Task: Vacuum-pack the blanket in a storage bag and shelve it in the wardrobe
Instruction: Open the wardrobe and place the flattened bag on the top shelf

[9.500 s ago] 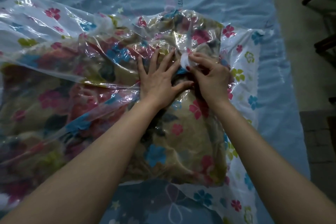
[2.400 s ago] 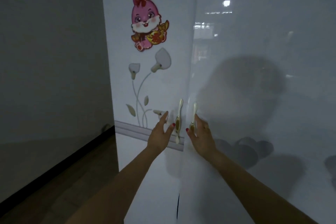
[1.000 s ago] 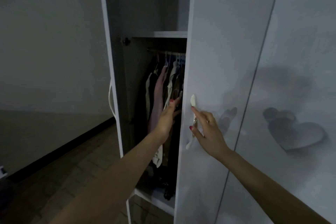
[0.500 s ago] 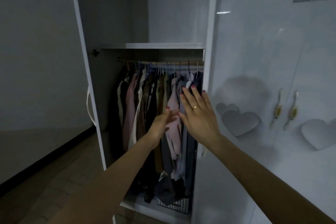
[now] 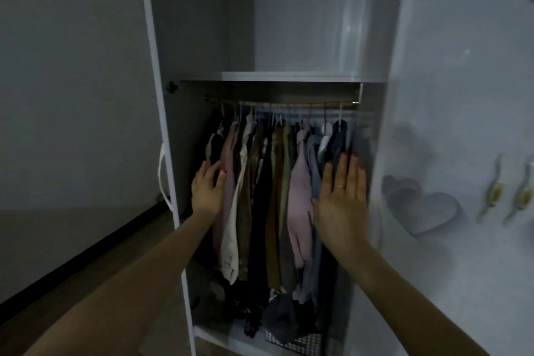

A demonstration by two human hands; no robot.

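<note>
The white wardrobe (image 5: 450, 124) stands in front of me with both doors of its left section swung open. A shelf (image 5: 289, 76) crosses it at the top, and the space above it holds nothing. Below, several clothes (image 5: 268, 196) hang on a rail. My left hand (image 5: 206, 192) is at the left end of the row, fingers straight, touching a pink garment. My right hand (image 5: 342, 196) is held flat in front of the right end of the row, fingers straight, beside the right door's edge. The blanket and storage bag are not in view.
The left door (image 5: 153, 95) stands edge-on with its white handle (image 5: 161, 179) facing me. Two more handles (image 5: 508, 196) sit on the shut doors at the right. A grey wall and dark skirting run along the left; folded items lie on the wardrobe floor (image 5: 294, 338).
Since the bag was handled on the bed, I have come to the wardrobe and opened its doors. In the last half second my hands moved apart, left hand leftward, right hand rightward.
</note>
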